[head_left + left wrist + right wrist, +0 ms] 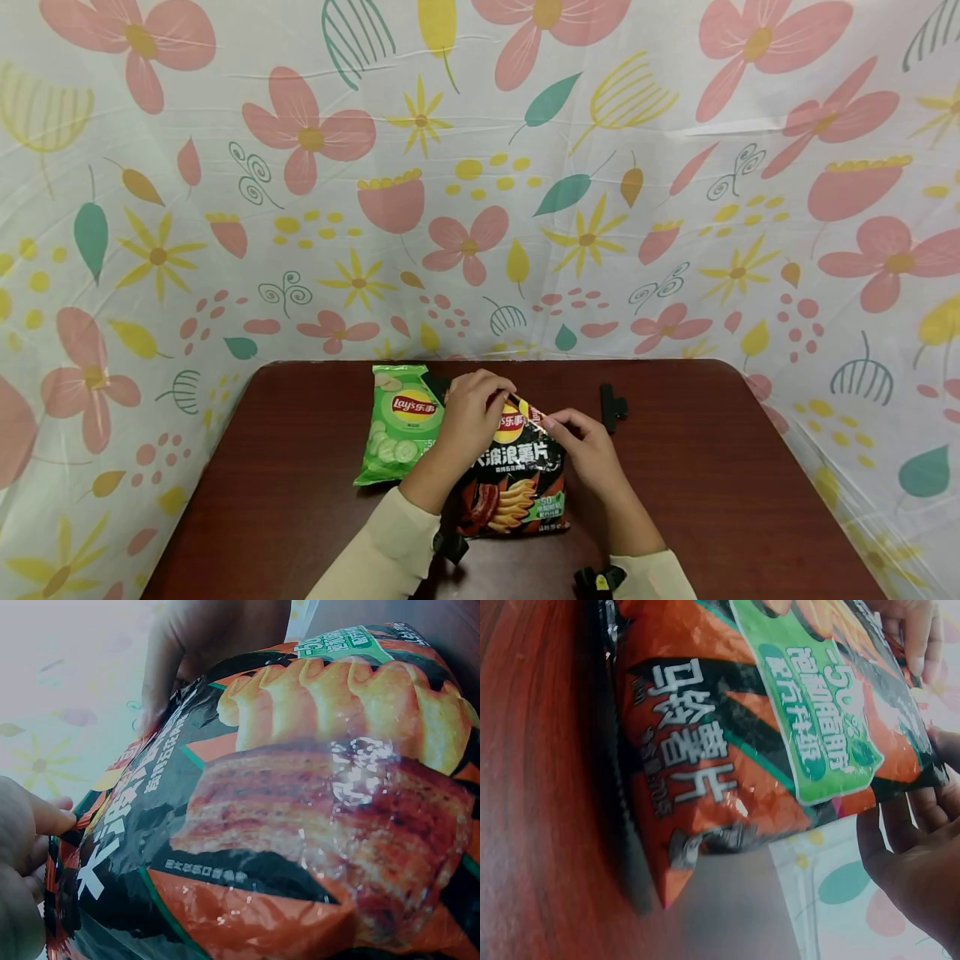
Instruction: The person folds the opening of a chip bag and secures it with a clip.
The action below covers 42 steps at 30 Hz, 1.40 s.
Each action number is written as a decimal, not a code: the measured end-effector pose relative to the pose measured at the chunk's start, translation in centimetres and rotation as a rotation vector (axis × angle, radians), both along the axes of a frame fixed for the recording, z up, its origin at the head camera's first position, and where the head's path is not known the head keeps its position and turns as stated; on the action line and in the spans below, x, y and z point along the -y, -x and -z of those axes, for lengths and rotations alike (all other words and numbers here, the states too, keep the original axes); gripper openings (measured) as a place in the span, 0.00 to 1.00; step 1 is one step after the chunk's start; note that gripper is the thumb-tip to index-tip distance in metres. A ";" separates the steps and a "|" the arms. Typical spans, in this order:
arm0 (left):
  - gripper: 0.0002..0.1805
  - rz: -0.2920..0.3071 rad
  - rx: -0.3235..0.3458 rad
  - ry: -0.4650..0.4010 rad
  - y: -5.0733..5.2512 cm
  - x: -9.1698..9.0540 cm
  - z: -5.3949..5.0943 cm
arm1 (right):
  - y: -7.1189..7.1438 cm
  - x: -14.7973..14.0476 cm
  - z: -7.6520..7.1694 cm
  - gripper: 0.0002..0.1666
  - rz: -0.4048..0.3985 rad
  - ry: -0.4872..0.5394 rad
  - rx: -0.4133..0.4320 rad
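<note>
A black chip bag (513, 500) held at its top

The bag is in the middle of the worktop (720, 500). The left hand (474, 408) pinches its top edge on one side, and the right hand (588, 446) pinches the top corner on the other. The top looks folded over there. Chips and meat are printed on the front, but what is inside is hidden. A green chip bag (390, 425) lies just beside it, on the left, its inside hidden too. A black clip (610, 408) lies near the right hand.
</note>
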State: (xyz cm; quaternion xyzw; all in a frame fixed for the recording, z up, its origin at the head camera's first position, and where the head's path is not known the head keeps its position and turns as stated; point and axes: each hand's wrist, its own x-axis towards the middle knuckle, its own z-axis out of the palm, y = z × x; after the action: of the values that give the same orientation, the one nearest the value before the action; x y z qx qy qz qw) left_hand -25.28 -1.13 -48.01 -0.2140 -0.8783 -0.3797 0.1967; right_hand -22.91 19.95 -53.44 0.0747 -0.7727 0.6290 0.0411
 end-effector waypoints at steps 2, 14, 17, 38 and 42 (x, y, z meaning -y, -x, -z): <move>0.06 0.000 0.012 -0.010 0.0 0.1 0.1 | -0.1 -0.2 0.1 0.13 0.005 -0.016 -0.004; 0.06 0.007 0.022 -0.018 0.0 0.2 0.3 | -0.2 -1.3 0.6 0.13 0.011 -0.084 0.017; 0.05 0.011 0.030 -0.019 0.0 0.1 0.3 | -0.2 -1.6 0.7 0.14 -0.001 -0.086 0.021; 0.06 0.024 0.024 -0.058 0.0 0.1 0.5 | 0.9 -4.5 1.8 0.23 0.011 0.020 0.051; 0.06 0.023 0.026 -0.060 0.0 0.2 0.4 | 1.0 -5.1 1.9 0.24 0.049 -0.031 0.099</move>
State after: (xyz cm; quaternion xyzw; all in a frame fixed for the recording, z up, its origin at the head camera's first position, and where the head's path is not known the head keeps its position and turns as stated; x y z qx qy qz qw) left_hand -25.26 -1.37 -48.42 -0.2131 -0.8664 -0.4110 0.1870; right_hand -23.93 25.04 -55.31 0.0248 -0.7851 0.6186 0.0171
